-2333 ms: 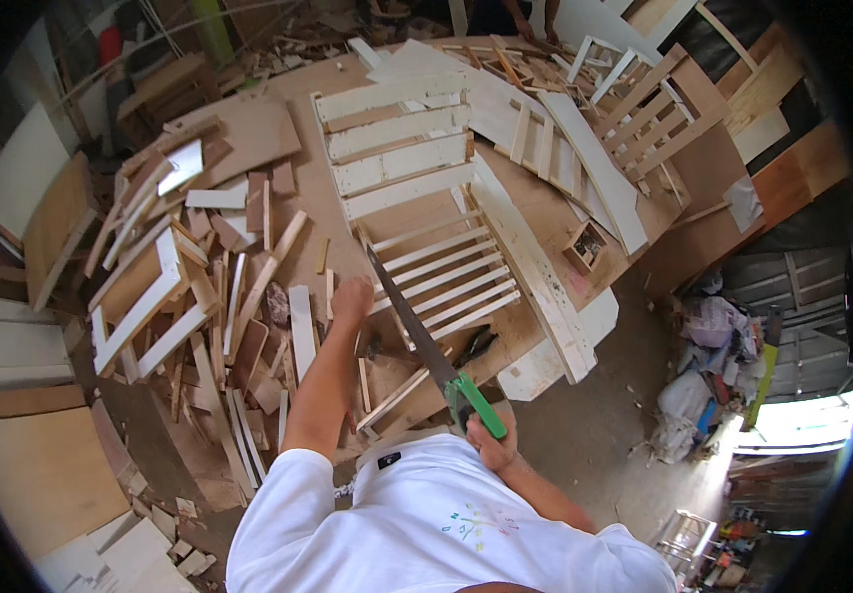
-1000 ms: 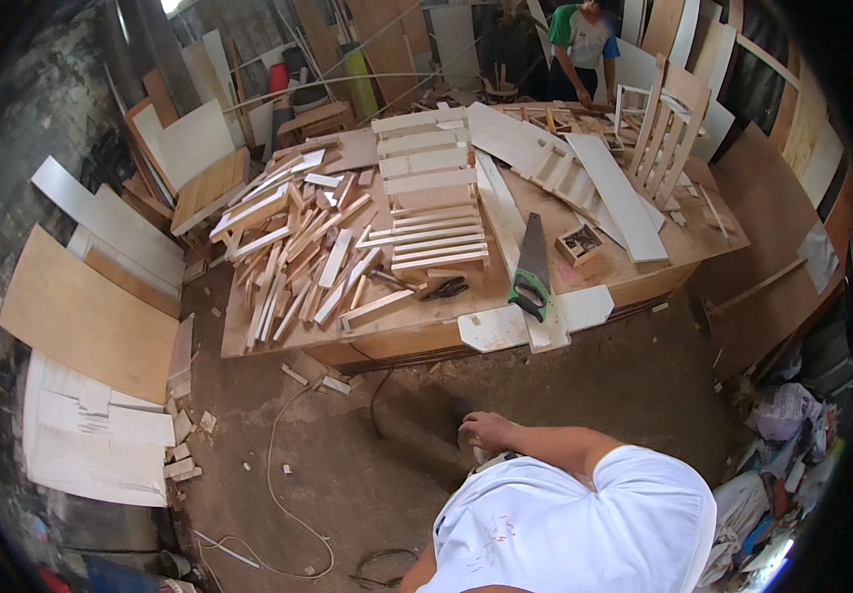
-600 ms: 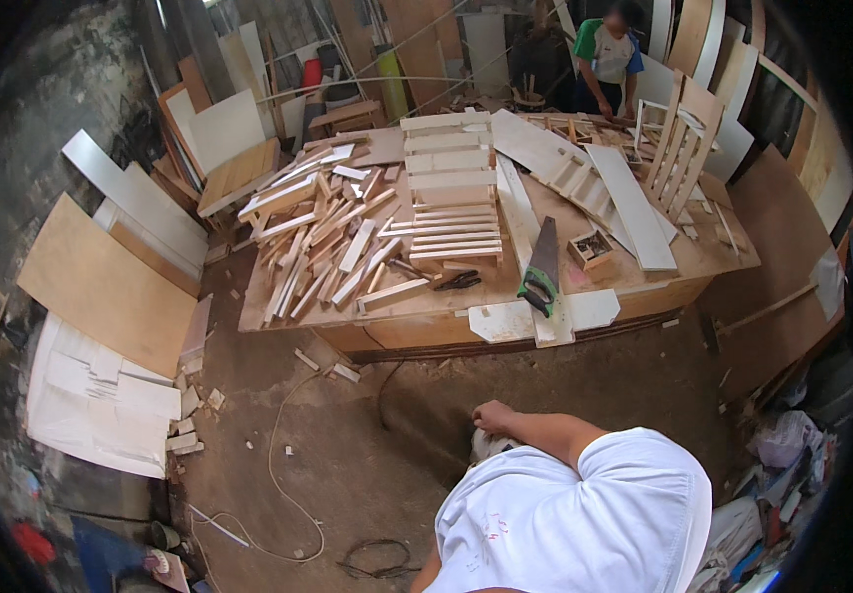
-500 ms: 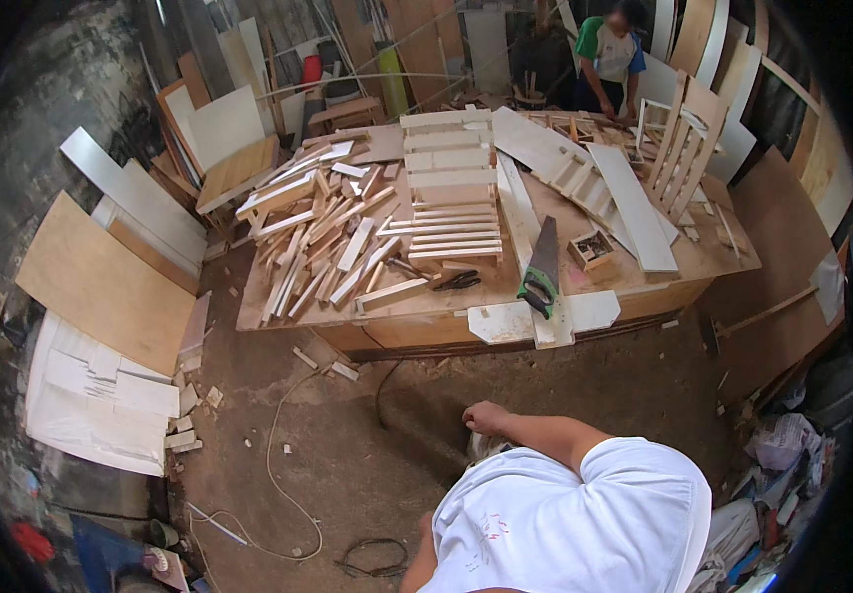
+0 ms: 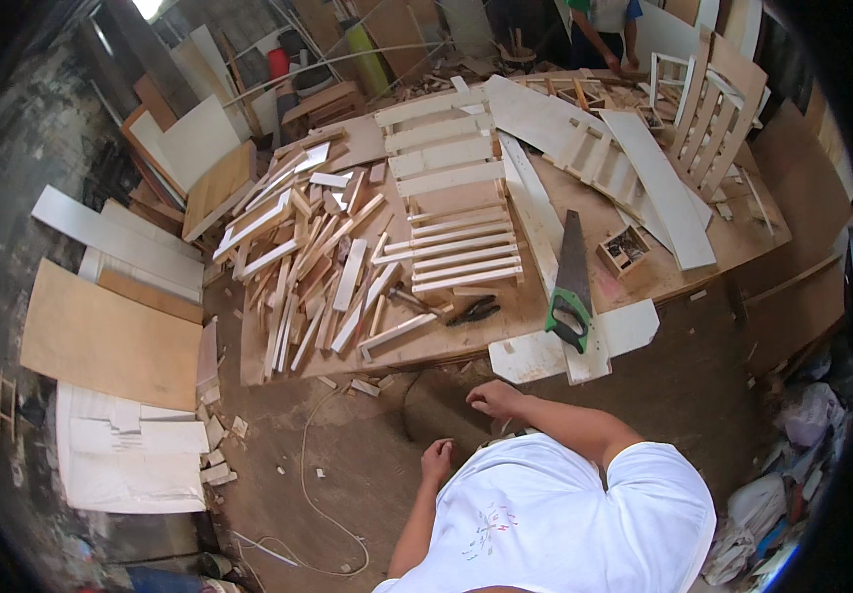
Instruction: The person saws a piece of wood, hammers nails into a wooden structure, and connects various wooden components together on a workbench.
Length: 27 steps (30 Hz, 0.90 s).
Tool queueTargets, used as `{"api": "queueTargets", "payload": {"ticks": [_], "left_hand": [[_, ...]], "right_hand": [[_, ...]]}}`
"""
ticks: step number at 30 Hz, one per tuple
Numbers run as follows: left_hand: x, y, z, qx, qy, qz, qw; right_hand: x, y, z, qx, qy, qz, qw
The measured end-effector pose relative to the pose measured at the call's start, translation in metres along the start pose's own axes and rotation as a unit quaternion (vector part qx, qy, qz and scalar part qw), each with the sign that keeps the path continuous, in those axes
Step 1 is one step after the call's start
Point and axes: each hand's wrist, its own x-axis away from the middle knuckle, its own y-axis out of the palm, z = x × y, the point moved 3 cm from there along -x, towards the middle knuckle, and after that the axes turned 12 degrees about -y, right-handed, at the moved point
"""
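My right hand (image 5: 495, 398) hangs in front of my body, below the front edge of the workbench. Its fingers are loosely bent and somewhat apart, with nothing visible in them. Lower and to the left is my left hand (image 5: 436, 459), apart from everything; its fingers are too small and turned to make out. The hand saw (image 5: 569, 287) with a green and black handle is the tool nearest my right hand, lying on a pale board at the bench's front. Dark-handled pliers (image 5: 474, 310) and a hammer (image 5: 408, 297) lie to its left. Slatted wooden frames (image 5: 461, 247) rest mid-bench.
Loose wood strips (image 5: 323, 252) cover the bench's left. A small box (image 5: 624, 250) of fasteners sits right of the saw. Panels (image 5: 115, 331) lean at the left wall. A cable (image 5: 306, 484) crosses the floor. At the far right a co-worker (image 5: 599, 40) stands, hands low.
My view has tilted down and shifted toward the bench, which appears closer. My left hand has come into sight from beside my shirt. My right hand remains before my body.
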Motion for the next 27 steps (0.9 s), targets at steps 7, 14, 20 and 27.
{"api": "queueTargets", "payload": {"ticks": [7, 14, 20, 27], "left_hand": [[-0.098, -0.063, 0.129, 0.049, 0.105, 0.075, 0.990], [-0.206, -0.132, 0.315, -0.065, 0.297, 0.180, 0.935], [-0.360, -0.148, 0.448, -0.064, 0.358, 0.248, 0.898], [-0.447, -0.110, 0.445, -0.206, 0.225, 0.168, 0.937]], "right_hand": [[-0.123, -0.090, -0.005, -0.008, -0.007, 0.272, 0.962], [-0.302, -0.201, 0.058, 0.257, 0.103, 0.491, 0.826], [-0.385, -0.211, 0.118, 0.340, 0.222, 0.434, 0.804], [-0.404, -0.208, 0.135, 0.342, 0.363, 0.340, 0.797]]}}
